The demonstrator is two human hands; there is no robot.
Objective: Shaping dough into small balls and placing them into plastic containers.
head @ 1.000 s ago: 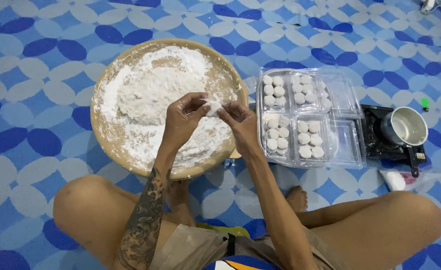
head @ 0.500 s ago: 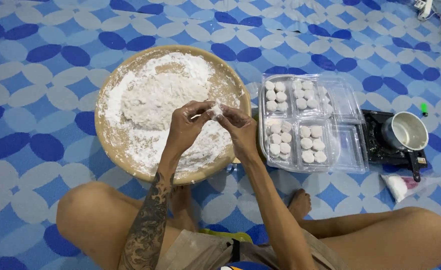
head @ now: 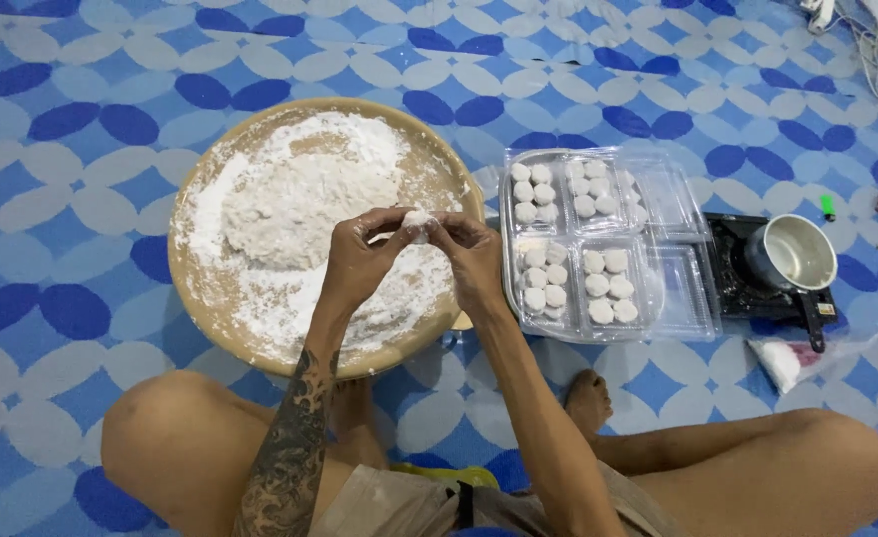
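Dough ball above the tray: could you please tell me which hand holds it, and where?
Both: the left hand and right hand pinch the small dough ball by its sides with their fingertips, over the floured tray.

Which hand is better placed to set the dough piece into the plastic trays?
Probably the right hand: it pinches the dough piece with the left hand and lies nearer the plastic trays.

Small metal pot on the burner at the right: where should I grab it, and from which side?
Take the small metal pot by its dark handle, which sticks out toward the person past the burner. Come in from the near side: the round, open-topped body gives a poorer hold, and the handle is free of the plastic trays.
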